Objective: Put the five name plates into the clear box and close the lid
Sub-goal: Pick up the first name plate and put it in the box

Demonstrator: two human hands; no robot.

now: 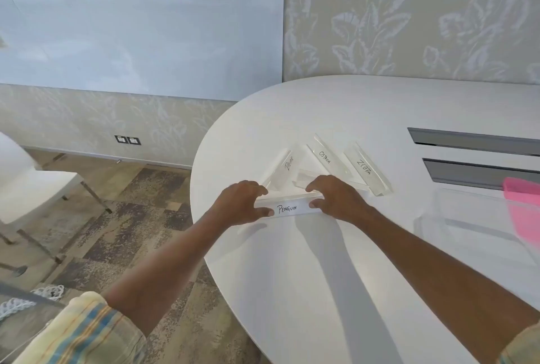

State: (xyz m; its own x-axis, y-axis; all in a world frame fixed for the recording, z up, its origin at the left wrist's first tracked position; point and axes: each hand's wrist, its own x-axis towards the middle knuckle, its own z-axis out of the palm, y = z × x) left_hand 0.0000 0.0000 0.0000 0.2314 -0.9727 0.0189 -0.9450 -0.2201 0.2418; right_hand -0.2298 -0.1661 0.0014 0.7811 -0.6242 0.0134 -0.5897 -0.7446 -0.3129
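Head view: I see both hands on the Penguin plate (pixel 287 208), near the table's (pixel 321 281) 9 o'clock edge. The left hand (pixel 242 203) pinches its 9 o'clock end, thumb on the near face, fingers over the top; the right hand (pixel 339 200) pinches the 3 o'clock end likewise. Bear plate (pixel 288 163), Ostrich plate (pixel 325 157) and Zebra plate (pixel 364 170) lie just beyond, 12 to 2 o'clock. The box (pixel 455 211) sits well apart at 3 o'clock

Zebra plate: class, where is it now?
Head view: the zebra plate lies on the table, right of the ostrich plate and left of the clear box.
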